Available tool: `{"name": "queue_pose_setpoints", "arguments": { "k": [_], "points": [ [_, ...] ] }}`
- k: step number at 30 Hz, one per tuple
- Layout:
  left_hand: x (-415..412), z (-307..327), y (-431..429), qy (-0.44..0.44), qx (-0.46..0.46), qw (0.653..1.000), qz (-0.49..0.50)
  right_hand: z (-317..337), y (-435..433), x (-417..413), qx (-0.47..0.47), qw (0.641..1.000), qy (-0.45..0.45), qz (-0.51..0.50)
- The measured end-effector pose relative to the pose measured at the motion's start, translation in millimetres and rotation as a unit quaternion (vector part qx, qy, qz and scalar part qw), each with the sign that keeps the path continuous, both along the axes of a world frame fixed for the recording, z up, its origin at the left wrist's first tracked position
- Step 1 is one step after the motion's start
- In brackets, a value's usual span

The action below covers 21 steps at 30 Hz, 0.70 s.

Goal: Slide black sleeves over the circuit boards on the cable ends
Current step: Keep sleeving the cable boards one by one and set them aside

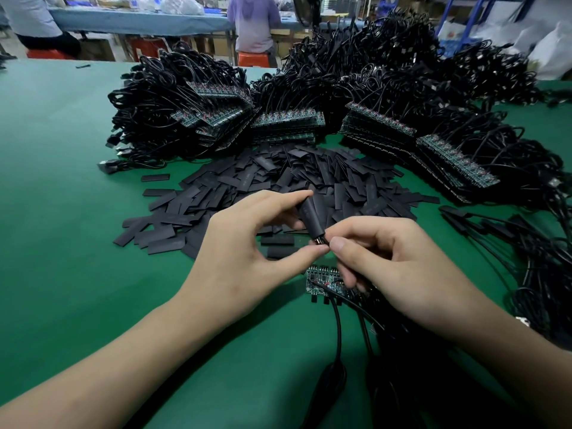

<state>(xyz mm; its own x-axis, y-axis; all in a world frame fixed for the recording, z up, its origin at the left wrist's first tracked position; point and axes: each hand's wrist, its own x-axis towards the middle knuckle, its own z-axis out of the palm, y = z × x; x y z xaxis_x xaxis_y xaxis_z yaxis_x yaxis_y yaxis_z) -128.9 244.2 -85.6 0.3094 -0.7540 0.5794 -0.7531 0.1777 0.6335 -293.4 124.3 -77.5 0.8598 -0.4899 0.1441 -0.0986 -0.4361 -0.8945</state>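
Observation:
My left hand (247,246) pinches a black sleeve (311,216) between forefinger and thumb, holding it tilted above the green table. My right hand (399,264) pinches the cable end at the sleeve's lower mouth, where a bit of circuit board (318,241) shows. Beneath my right fingers lies a strip of joined circuit boards (320,281) with black cables (339,329) running toward me. A heap of flat loose sleeves (278,181) lies just beyond my hands.
Big bundles of black cables with stacked board strips (288,119) ring the far side of the table (62,181). Sleeved cables (483,224) lie at the right. Two people sit at a bench (139,20) behind.

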Motion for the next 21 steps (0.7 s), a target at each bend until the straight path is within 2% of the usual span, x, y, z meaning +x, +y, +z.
{"name": "queue_pose_setpoints", "arguments": {
  "k": [21],
  "points": [
    [1.3, -3.3, -1.0, 0.024, -0.037, 0.999, -0.002, -1.4, -3.0, -0.3, 0.055, 0.998, -0.015, 0.012]
  ]
}}
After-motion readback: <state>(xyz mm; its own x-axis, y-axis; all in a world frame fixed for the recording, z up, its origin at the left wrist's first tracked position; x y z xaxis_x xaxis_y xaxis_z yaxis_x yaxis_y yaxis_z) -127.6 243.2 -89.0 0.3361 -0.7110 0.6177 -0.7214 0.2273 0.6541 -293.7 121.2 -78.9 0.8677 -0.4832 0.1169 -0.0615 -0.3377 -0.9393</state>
